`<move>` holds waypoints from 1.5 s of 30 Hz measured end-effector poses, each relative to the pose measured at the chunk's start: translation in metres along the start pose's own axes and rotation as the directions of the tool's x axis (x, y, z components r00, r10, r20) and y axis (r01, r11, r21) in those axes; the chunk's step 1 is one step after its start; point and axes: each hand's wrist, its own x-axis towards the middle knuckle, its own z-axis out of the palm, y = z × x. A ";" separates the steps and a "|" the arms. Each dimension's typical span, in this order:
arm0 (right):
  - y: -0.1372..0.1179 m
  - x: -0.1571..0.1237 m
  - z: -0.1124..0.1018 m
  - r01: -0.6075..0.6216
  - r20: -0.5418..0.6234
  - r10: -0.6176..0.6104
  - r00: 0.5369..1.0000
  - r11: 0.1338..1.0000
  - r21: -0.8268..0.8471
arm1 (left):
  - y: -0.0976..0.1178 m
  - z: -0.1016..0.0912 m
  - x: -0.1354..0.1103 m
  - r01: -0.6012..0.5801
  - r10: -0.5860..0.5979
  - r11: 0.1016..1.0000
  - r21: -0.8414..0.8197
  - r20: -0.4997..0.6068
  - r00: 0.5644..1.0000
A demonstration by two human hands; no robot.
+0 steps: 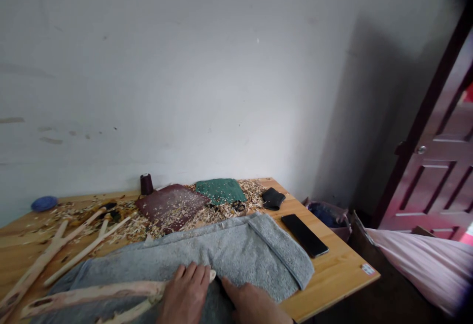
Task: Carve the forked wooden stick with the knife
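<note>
A peeled, forked branch (111,290) lies across a folded grey cloth (244,245) at the front of the table. My left hand (185,290) is closed over it near its right end, and the pale tip shows past my fingers. Just right of that tip is my right hand (253,303), its index finger pointing toward the wood. A thin dark edge shows beside this finger, perhaps part of a tool held in the hand, but its kind is hidden. The lower parts of both hands run out of the picture.
More peeled branches (48,260) lie at left. Wood shavings (254,193) cover the back around a maroon sheet (173,205), a green sheet (219,191) and a thread cone (147,184). A phone (305,235) and black pouch (273,198) lie right, near the table edge.
</note>
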 end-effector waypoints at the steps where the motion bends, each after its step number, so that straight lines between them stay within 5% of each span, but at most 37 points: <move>1: 0.000 0.000 0.001 -0.009 0.021 0.009 1.000 1.000 -0.002 | -0.001 0.006 -0.002 0.005 -0.004 1.000 0.009 -0.031 1.000; 11: -0.009 0.002 -0.001 -0.061 0.139 0.079 0.987 0.990 -0.130 | 0.005 0.037 -0.021 0.150 -0.139 0.988 0.045 -0.186 0.973; 17: -0.003 -0.003 0.007 -0.014 0.099 0.024 0.995 0.995 -0.098 | 0.015 0.010 -0.021 0.311 -0.311 0.950 -0.011 -0.050 0.949; 22: 0.016 -0.008 0.017 0.042 0.050 -0.046 0.998 0.996 0.074 | 0.018 -0.011 -0.015 0.294 -0.290 0.955 -0.038 0.079 0.954; 29: 0.035 -0.011 0.038 0.163 -0.059 -0.155 0.986 0.972 0.172 | 0.019 -0.016 -0.014 0.292 -0.288 0.955 -0.049 0.082 0.954; 34: 0.038 -0.005 0.052 0.126 -0.056 -0.119 0.991 0.984 0.130 | 0.020 -0.014 -0.016 0.287 -0.283 0.956 -0.052 0.077 0.956; 45: 0.018 -0.014 0.020 0.089 0.036 -0.093 0.995 0.991 0.101 | 0.021 -0.019 -0.006 0.299 -0.287 0.952 -0.063 0.149 0.946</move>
